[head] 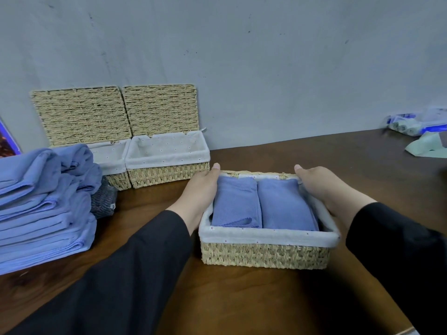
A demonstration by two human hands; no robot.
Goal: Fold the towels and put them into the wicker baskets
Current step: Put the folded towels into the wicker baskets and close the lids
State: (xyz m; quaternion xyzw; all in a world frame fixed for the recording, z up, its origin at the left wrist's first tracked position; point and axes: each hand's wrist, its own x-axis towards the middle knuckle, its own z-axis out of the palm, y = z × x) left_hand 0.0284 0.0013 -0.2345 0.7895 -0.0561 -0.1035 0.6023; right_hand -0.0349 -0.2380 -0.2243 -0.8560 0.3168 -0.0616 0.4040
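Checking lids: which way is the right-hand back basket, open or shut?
Open: the back basket has its woven lid upright against the wall, white lining exposed.

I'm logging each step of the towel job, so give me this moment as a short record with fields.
near basket: wicker basket with white liner, on the wooden table
contents: two folded blue towels side by side, left towel, right towel
left hand: on the basket's left side
right hand: on the basket's right side
back baskets: two by the wall, lids raised; the right one shows only its liner
waiting: stack of blue towels at left
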